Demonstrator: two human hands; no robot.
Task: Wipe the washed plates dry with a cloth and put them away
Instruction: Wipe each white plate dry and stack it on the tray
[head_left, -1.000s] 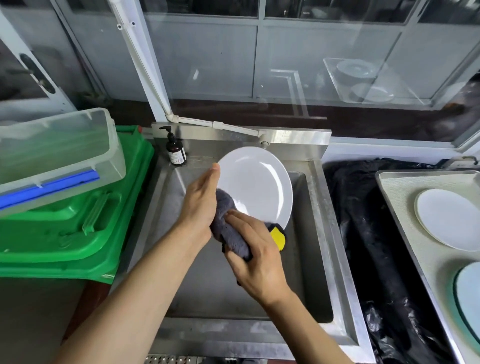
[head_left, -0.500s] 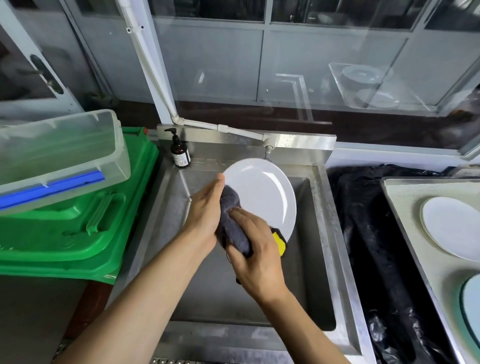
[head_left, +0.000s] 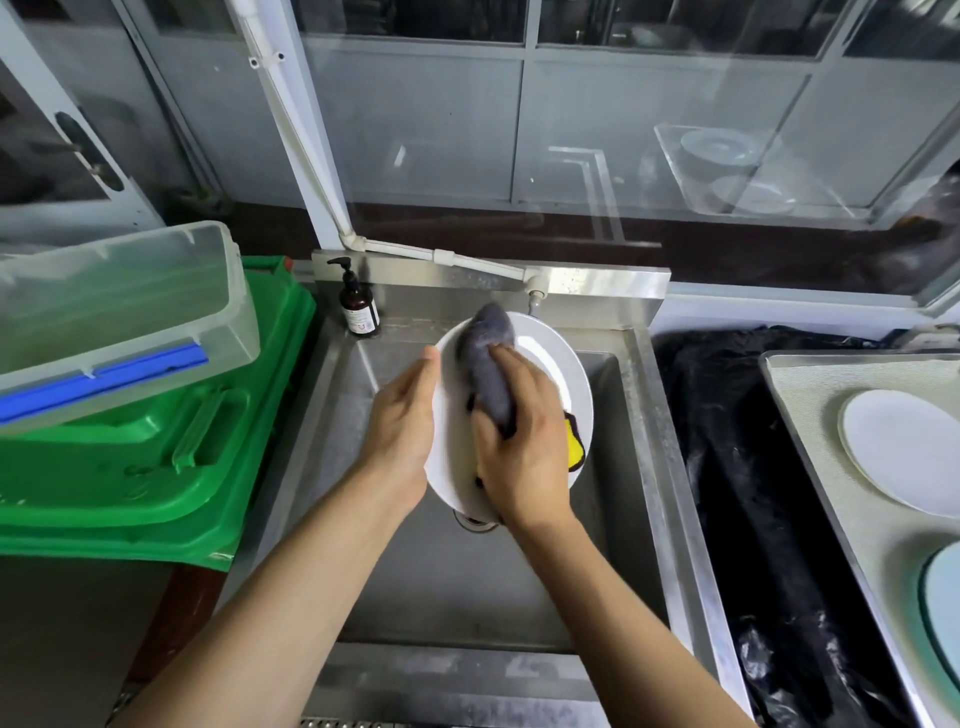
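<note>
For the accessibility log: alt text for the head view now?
Over a steel sink, the left hand holds a white plate by its edge while the right hand wipes it with a grey cloth.

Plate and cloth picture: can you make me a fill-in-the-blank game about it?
1. The right hand rubs the plate with a grey ____.
2. The left hand holds the plate by its ____ edge.
3. The plate is held over the metal ____.
4. The soap bottle stands at the sink's back ____ corner.

Missing words: cloth; left; sink; left
</note>
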